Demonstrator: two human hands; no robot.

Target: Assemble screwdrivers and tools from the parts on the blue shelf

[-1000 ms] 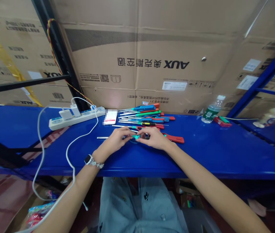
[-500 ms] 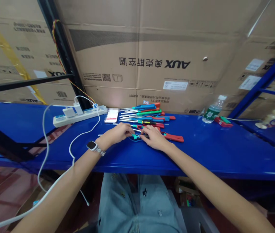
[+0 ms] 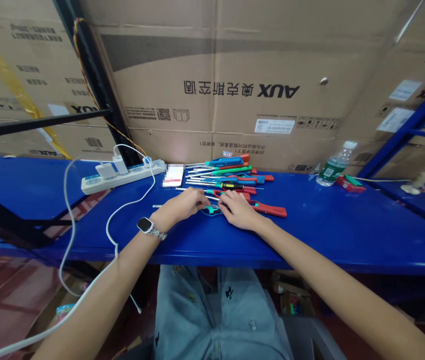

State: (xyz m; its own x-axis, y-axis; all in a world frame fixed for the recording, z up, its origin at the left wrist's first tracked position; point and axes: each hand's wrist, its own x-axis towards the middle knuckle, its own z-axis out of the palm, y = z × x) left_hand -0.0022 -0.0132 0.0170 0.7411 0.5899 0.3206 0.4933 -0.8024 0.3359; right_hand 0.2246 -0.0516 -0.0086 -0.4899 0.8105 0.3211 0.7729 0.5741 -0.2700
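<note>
A long-reach lighter with a red handle (image 3: 270,209) lies crosswise on the blue table, nearest to me. Its metal tube shows to the left of my left hand (image 3: 186,204), while my right hand (image 3: 238,209) covers its middle. Both hands are closed, fingertips pinching around a small green part (image 3: 209,210) and thin wires of the lighter. Exact finger contact is partly hidden. Behind my hands are several more lighters (image 3: 231,170) with red, blue and green handles, their tubes to the left. A black-and-yellow screwdriver (image 3: 232,186) rests among them.
A white power strip (image 3: 122,177) with plugs and cables stands at left, beside a phone (image 3: 173,176). At right are a water bottle (image 3: 334,167) and a red-and-green object (image 3: 350,184). Cardboard boxes (image 3: 204,60) wall off the back. A white cable (image 3: 70,240) crosses my left forearm.
The view has shifted slightly. Both hands stay at the same lighter, with only small finger movements around the green part.
</note>
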